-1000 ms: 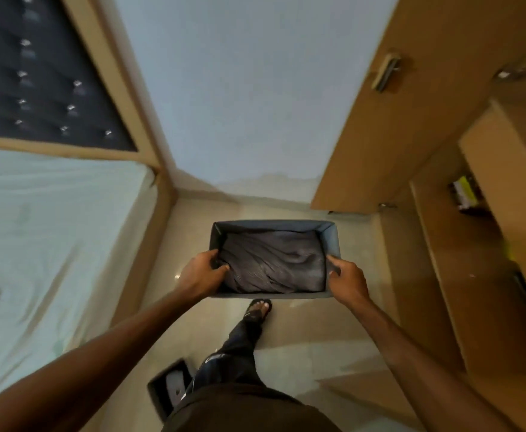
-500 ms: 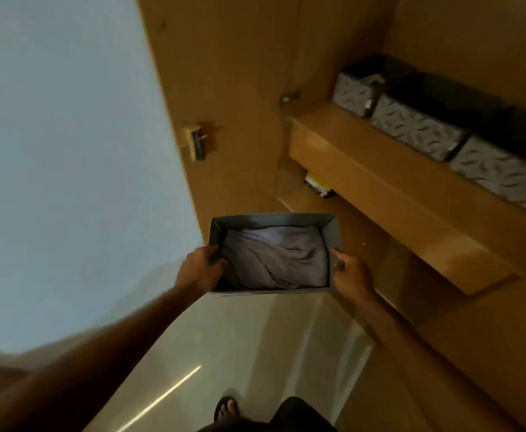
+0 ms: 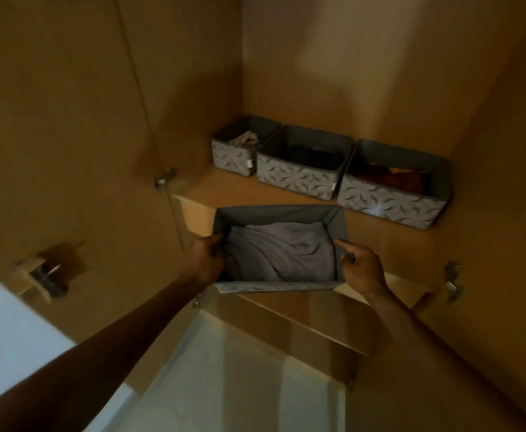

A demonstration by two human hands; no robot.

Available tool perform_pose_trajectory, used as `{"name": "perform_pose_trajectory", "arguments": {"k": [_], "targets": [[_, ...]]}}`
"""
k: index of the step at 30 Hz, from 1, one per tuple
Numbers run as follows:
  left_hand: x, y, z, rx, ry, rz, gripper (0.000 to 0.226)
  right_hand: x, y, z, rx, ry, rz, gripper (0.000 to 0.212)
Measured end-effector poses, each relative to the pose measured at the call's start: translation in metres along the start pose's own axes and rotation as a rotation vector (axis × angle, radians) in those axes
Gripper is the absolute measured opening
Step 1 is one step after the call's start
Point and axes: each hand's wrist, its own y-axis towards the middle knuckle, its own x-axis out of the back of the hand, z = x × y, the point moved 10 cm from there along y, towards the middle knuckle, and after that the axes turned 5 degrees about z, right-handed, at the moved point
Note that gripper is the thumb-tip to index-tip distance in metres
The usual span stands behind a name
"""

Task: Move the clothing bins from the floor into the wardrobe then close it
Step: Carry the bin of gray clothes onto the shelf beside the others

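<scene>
Clothing bin w/ grey cloth is held at front edge of wardrobe shelf, left hand at its 9 o'clock & right hand at 3 o'clock, fingers curled gripping its side walls, 3 more bins at 1 o'clock.

On the wardrobe shelf, the left bin, middle bin and right bin stand in a row at the back, side by side. Before them, at the shelf's front edge, is a fourth bin with cloth in it. The left hand is on its left wall and the right hand on its right. The wardrobe door stands to the left.
</scene>
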Motion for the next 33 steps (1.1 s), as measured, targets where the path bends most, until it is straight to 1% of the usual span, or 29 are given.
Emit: {"name": "perform_pose_trajectory", "arguments": {"k": [3,7,8,10,13,14,17,20,22,23,25,27,29,30,33], "targets": [[-0.018,0.045,-0.022,-0.027,0.045,0.033,0.053,0.031,0.019,-0.022,-0.067,0.004,-0.075,0.043],[-0.05,0.095,-0.064,-0.122,0.119,0.114,0.053,0.075,0.034,-0.056,-0.16,0.029,-0.188,0.043],[-0.057,0.108,-0.075,-0.163,0.119,0.132,0.05,0.085,0.038,-0.063,-0.187,0.037,-0.207,0.044],[-0.075,0.137,-0.102,-0.245,0.109,0.197,0.038,0.106,0.046,-0.081,-0.249,0.055,-0.234,0.046],[-0.105,0.171,-0.134,-0.284,0.11,0.308,0.028,0.139,0.051,-0.097,-0.33,0.086,-0.298,0.047],[-0.114,0.181,-0.142,-0.281,0.089,0.329,0.027,0.149,0.052,-0.101,-0.363,0.085,-0.323,0.046],[-0.145,0.203,-0.168,-0.273,-0.071,0.432,0.02,0.175,0.06,-0.114,-0.414,0.045,-0.397,0.047],[-0.176,0.209,-0.189,-0.299,-0.155,0.535,0.026,0.184,0.066,-0.122,-0.417,0.034,-0.406,0.049],[-0.185,0.21,-0.194,-0.305,-0.128,0.537,0.036,0.184,0.066,-0.127,-0.406,-0.006,-0.407,0.042],[-0.184,0.211,-0.193,-0.308,-0.1,0.522,0.037,0.183,0.066,-0.129,-0.401,-0.046,-0.4,0.037],[-0.185,0.218,-0.188,-0.279,-0.102,0.507,0.03,0.181,0.064,-0.135,-0.43,-0.145,-0.386,0.027],[-0.185,0.223,-0.18,-0.211,-0.143,0.505,0.027,0.181,0.059,-0.131,-0.47,-0.226,-0.376,0.015],[-0.188,0.225,-0.173,-0.139,-0.199,0.516,0.03,0.18,0.051,-0.116,-0.495,-0.3,-0.364,0.01],[-0.189,0.221,-0.171,-0.114,-0.227,0.53,0.031,0.181,0.047,-0.11,-0.506,-0.329,-0.361,0.012],[-0.195,0.21,-0.17,-0.105,-0.242,0.555,0.031,0.182,0.039,-0.103,-0.536,-0.362,-0.354,0.032]]}}
